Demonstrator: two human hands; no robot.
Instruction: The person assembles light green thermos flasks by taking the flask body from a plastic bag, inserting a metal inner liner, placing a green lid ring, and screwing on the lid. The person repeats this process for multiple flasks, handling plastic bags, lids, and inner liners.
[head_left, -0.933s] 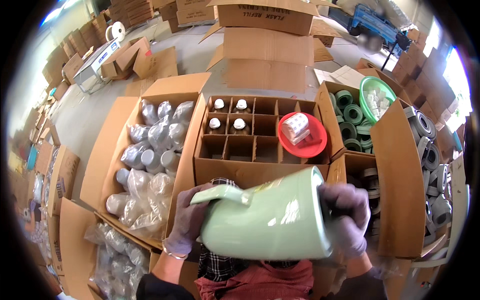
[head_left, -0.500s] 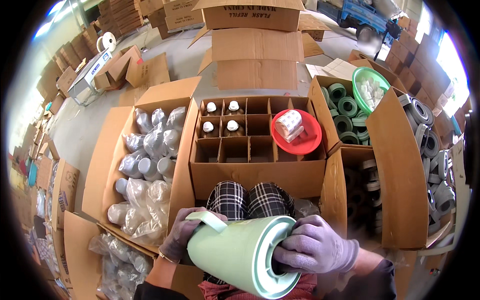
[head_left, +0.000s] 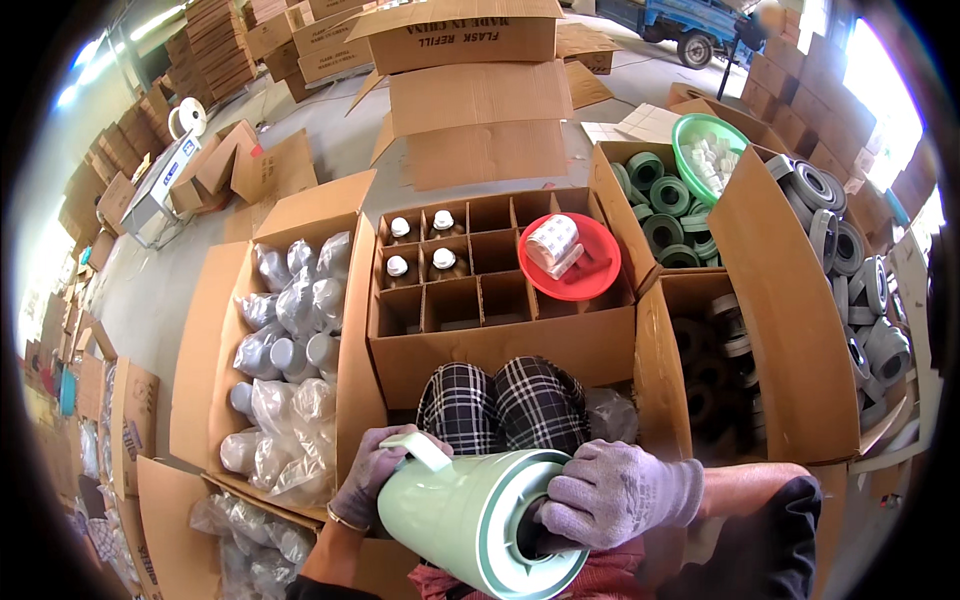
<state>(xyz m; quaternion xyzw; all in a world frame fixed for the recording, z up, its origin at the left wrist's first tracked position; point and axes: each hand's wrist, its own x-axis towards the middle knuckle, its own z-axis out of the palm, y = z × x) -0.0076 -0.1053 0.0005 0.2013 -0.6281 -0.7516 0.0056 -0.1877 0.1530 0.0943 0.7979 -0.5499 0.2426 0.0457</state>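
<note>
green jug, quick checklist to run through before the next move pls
1. Left hand holding the jug, near the handle: ok.
2. Jug upright: not ok, it is tipped over, its ringed end toward the lower right.
3. Right hand at the hole in that end: ok.
4. Inside of the jug checked: cannot tell, the right hand and shadow hide it.
5. Four white-capped bottles standing in the divided box: ok.
6. Box compartments all uncovered: not ok, a red bowl covers some at the right.

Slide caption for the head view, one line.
Left hand holds a pale green jug near its handle; right hand reaches into its round open end.
</note>
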